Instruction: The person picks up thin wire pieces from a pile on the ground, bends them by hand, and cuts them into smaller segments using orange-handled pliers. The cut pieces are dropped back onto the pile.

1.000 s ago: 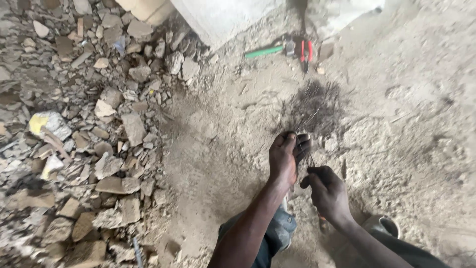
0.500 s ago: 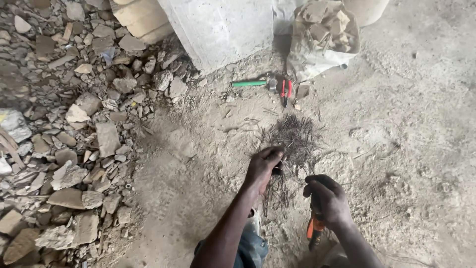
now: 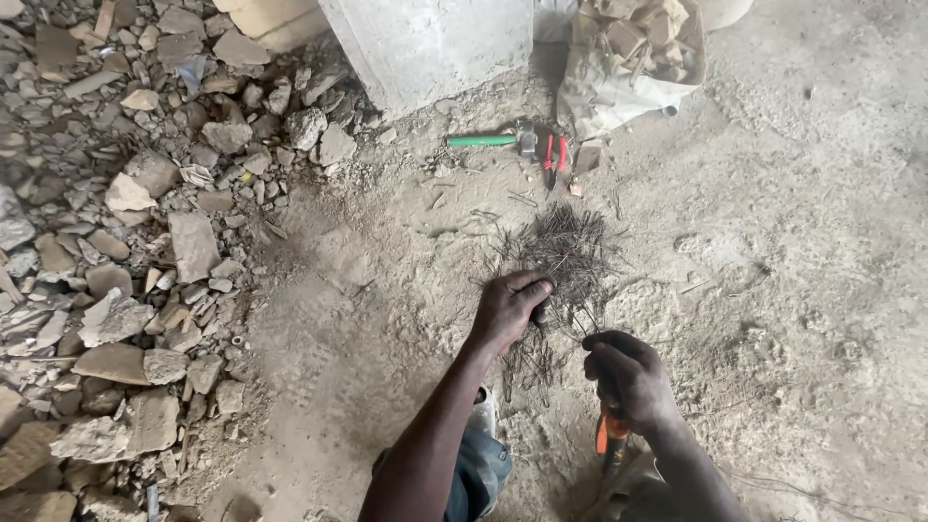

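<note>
A dusty concrete floor (image 3: 812, 290) fills the view, and its whole left side is buried under a heap of broken stone rubble (image 3: 126, 251). At the top a grey concrete block (image 3: 425, 43) stands on the floor, and just to its right slumps a pale sack (image 3: 628, 58) filled with broken chunks. Near the middle of the floor lies a dark pile of thin metal nails (image 3: 565, 251), fanned out in the dust. The person's left hand (image 3: 507, 309) rests on the near edge of that pile, its fingers curled down and closed over a bunch of the nails. The right hand (image 3: 628, 377), just beside it and nearer the camera, is clenched around a tool with an orange handle (image 3: 607, 435), whose upper end points toward the nails; its working tip is too hidden to make out. Between the block and the pile lie a green-handled tool (image 3: 483, 141) and, touching its head, red-handled pliers (image 3: 554, 155), with a small brown fragment (image 3: 587, 158) just beside them.
</note>
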